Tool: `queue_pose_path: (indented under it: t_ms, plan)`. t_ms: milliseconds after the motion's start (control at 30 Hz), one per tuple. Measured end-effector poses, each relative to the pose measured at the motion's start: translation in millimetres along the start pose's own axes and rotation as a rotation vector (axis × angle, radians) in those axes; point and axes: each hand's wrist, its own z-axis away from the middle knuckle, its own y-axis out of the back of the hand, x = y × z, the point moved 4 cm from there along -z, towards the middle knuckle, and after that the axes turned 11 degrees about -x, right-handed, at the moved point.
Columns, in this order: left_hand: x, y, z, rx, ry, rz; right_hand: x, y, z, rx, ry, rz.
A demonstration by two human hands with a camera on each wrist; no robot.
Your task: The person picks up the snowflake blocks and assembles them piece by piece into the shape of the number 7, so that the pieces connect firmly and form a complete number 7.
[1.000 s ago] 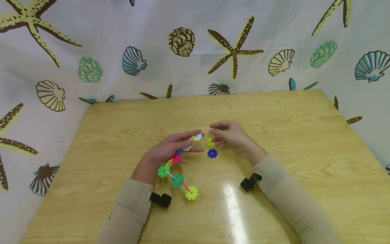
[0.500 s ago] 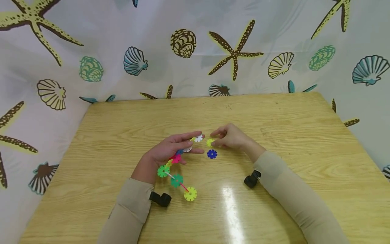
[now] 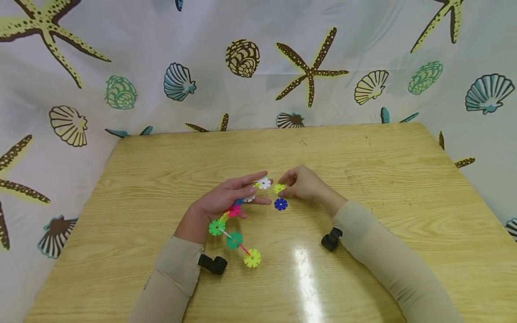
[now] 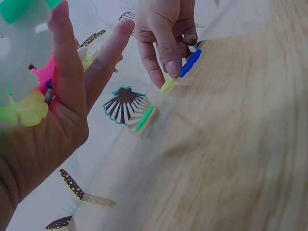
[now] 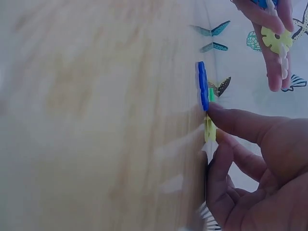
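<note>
My left hand (image 3: 226, 193) holds a chain of notched plastic discs (image 3: 234, 240), its thumb over the chain and the other fingers stretched out. The chain runs from a white disc (image 3: 264, 183) near the fingertips, past pink and green ones, down to a yellow disc (image 3: 252, 258). On the table, my right hand (image 3: 303, 183) pinches a loose yellow disc (image 3: 278, 188) between thumb and index finger. A blue disc (image 3: 280, 204) lies flat just nearer to me, close to the thumb. In the left wrist view a green disc (image 4: 145, 118) lies flat on the table beyond the yellow one.
The wooden table (image 3: 383, 179) spreads out around both hands. A white cloth (image 3: 210, 85) printed with shells and starfish hangs behind it and along both sides. Each sleeve carries a black wrist camera (image 3: 331, 239).
My right hand has come down to the loose yellow disc, and its thumb and index finger have closed on the disc's edges. The left hand and chain have barely moved.
</note>
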Motion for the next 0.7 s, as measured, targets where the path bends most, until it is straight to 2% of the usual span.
queue_pose_path:
  t_ms: [467,600,700]
  plan:
    - [-0.4,0.7,1.1,-0.012,0.017,-0.004,-9.2,-0.7,5.7,0.056,0.031,0.026]
    - [0.4,-0.1,1.2,-0.014,0.015,0.003,-5.5,0.0,6.2,0.042,0.038,-0.083]
    - [1.5,-0.9,1.0,-0.012,0.011,0.009,-2.0,1.6,7.3,0.019,0.036,-0.235]
